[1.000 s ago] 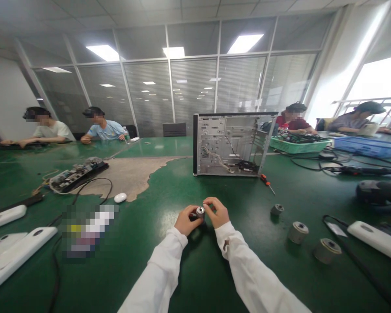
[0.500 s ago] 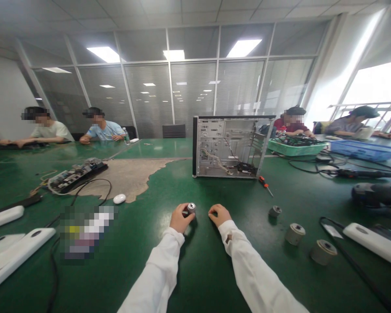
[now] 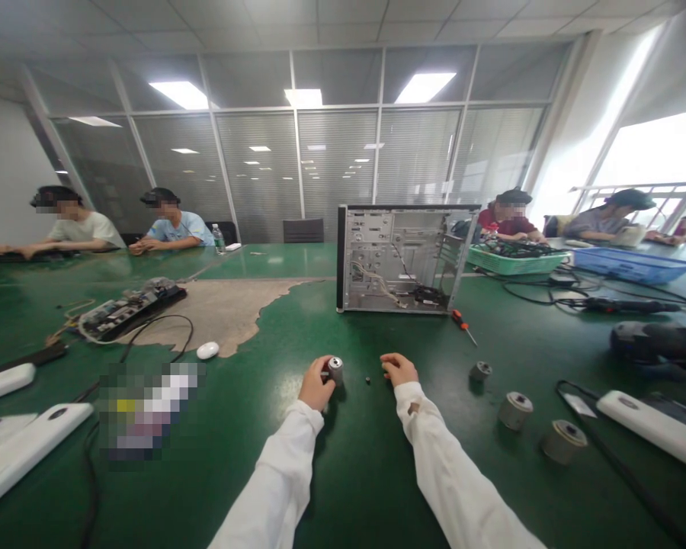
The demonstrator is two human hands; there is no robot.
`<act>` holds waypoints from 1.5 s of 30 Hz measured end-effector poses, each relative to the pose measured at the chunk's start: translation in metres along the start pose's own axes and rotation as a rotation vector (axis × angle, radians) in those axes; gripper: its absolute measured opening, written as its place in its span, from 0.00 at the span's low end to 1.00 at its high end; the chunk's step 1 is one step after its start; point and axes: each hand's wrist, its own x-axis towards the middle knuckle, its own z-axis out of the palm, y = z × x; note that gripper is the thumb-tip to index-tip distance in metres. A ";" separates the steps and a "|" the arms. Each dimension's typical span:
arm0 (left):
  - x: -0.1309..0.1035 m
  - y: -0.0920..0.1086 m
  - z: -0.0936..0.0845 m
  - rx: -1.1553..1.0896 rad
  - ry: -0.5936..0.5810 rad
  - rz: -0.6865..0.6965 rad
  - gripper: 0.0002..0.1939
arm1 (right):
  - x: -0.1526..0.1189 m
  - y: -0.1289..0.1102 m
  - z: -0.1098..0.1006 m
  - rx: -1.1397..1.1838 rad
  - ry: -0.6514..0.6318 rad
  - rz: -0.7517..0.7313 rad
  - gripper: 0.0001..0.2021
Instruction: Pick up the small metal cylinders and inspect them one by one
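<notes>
My left hand (image 3: 316, 383) is closed around the side of a small metal cylinder (image 3: 335, 370), whose round top with a dark centre faces up. A tiny dark part (image 3: 368, 380) lies on the green table (image 3: 354, 473) between my hands. Just right of it is my right hand (image 3: 399, 369), its fingers bent and somewhat apart, with nothing visible in them. Three more metal cylinders stand to the right: a small one (image 3: 481, 371), a larger one (image 3: 515, 411) and the largest (image 3: 565, 441).
An open computer case (image 3: 400, 259) stands ahead, with a screwdriver (image 3: 463, 326) beside it. Green (image 3: 517, 261) and blue (image 3: 634, 265) baskets, cables and a black tool lie right. A circuit assembly (image 3: 134, 309), white mouse (image 3: 207, 351) and white devices are left. Several people sit across.
My right hand has moved right, away from the cylinder. The tiny dark part now shows on the table. My left hand still holds the cylinder.
</notes>
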 end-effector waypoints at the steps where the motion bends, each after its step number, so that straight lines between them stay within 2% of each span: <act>1: 0.001 -0.001 0.000 -0.012 0.012 -0.019 0.25 | 0.000 0.001 0.001 0.029 0.013 0.015 0.10; 8: 0.003 -0.006 0.000 -0.060 0.060 -0.077 0.23 | 0.001 -0.002 0.003 0.146 0.073 0.072 0.13; 16: 0.002 -0.001 -0.001 -0.050 0.076 -0.092 0.22 | -0.006 -0.011 0.000 0.093 0.065 0.034 0.16; 18: 0.002 0.001 -0.001 -0.039 0.080 -0.101 0.22 | -0.010 -0.015 0.000 0.010 0.043 -0.032 0.17; 21: 0.002 0.003 -0.002 -0.027 0.087 -0.120 0.20 | -0.021 -0.025 0.002 -0.112 -0.011 -0.252 0.17; 24: 0.002 0.002 -0.002 -0.041 0.076 -0.125 0.19 | -0.036 -0.036 0.008 -0.098 -0.111 -0.461 0.12; 25: 0.002 0.002 -0.001 -0.060 0.064 -0.128 0.19 | -0.041 -0.039 0.010 -0.092 -0.154 -0.508 0.13; 29: -0.001 0.003 0.004 -0.233 -0.022 -0.201 0.21 | -0.054 -0.043 0.015 -0.152 -0.269 -0.628 0.24; 33: -0.005 0.010 0.008 -0.340 -0.143 -0.253 0.25 | -0.059 -0.041 0.013 -0.239 -0.275 -0.631 0.22; 37: -0.006 0.014 0.007 -0.313 -0.174 -0.214 0.27 | -0.069 -0.040 -0.002 -0.349 -0.229 -0.608 0.19; 41: -0.003 0.013 0.006 -0.286 -0.137 -0.163 0.25 | -0.089 -0.032 -0.037 -0.450 -0.156 -0.631 0.16; 43: -0.002 0.012 0.006 -0.287 -0.130 -0.150 0.24 | -0.098 -0.020 -0.059 -0.507 -0.022 -0.651 0.15; 45: -0.002 0.012 0.007 -0.292 -0.129 -0.142 0.24 | -0.102 -0.005 -0.082 -0.581 0.184 -0.667 0.14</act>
